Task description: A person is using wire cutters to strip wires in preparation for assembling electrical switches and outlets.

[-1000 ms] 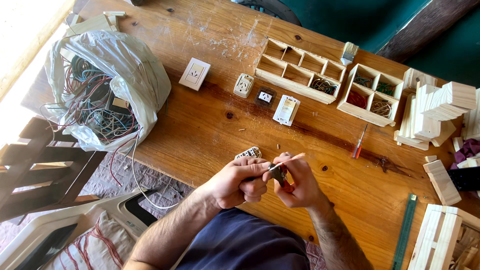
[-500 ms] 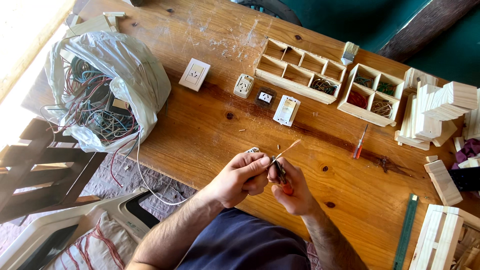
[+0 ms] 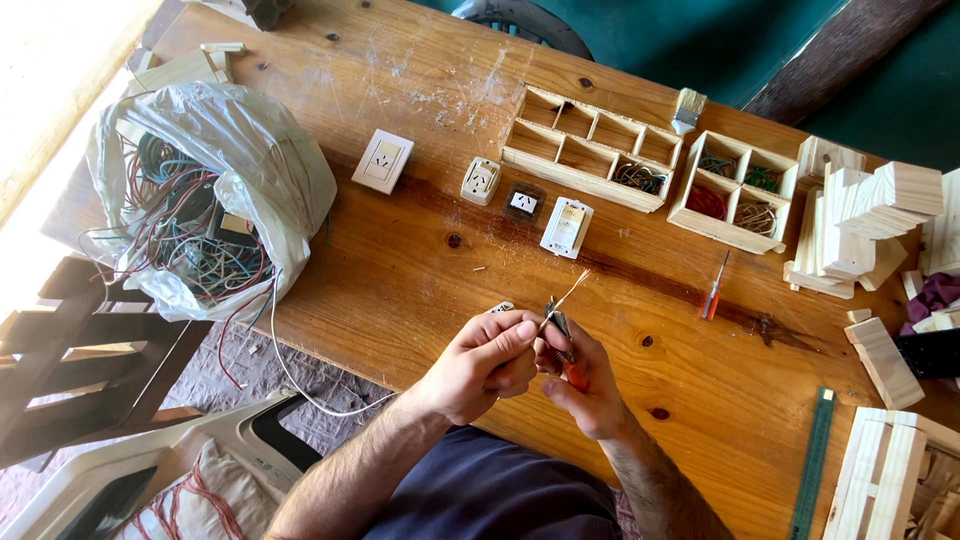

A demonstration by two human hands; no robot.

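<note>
My left hand pinches a thin pale wire whose bare end sticks up and to the right above the wooden table. My right hand grips small pliers with orange handles; the jaws meet the wire just beside my left fingertips. Both hands hover together over the table's near edge. A small grey part lies just behind my left hand.
A white plastic bag of tangled wires sits at the left. Wall sockets and switch plates lie mid-table, behind them two compartmented wooden boxes. A red screwdriver, wood blocks and a green ruler are on the right.
The hands have lifted slightly and the wire's free end now points up to the right; the pliers have shifted along the wire.
</note>
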